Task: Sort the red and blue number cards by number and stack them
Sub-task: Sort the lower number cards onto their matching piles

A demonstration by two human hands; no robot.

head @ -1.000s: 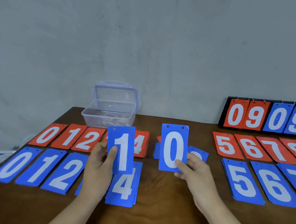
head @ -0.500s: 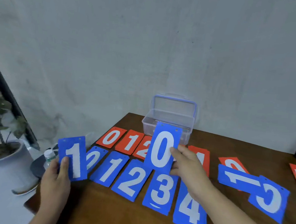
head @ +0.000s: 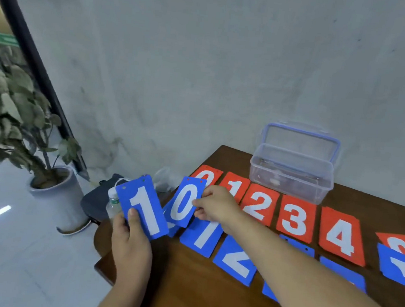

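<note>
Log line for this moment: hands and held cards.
left hand: holds blue 1 card | right hand: pinches blue 0 card | stage: neither card placed yet

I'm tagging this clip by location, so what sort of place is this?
Probably an indoor room, perhaps an office or studio corner, though I can't be sure. A wooden table stands against a bare grey wall, and a potted plant sits on a glossy pale floor.
</note>
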